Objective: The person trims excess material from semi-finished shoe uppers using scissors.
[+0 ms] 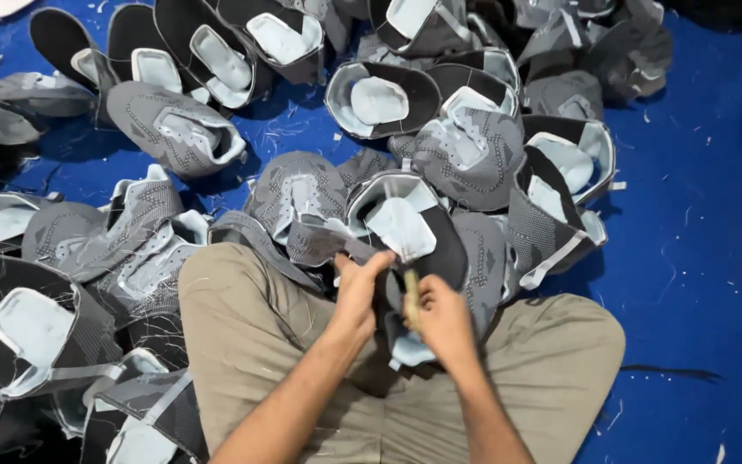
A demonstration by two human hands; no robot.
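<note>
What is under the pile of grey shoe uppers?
A blue floor covering with loose thread scraps shows around the pile of grey knitted shoe uppers. The part directly beneath them is covered, so anything lying there cannot be seen.

No packages, labels, signs or screens are visible; the view contains only loose grey shoe uppers [465, 150] on a blue floor covering [697, 258].

blue floor cloth [697, 258] littered with thread scraps, evenly lit.
</note>
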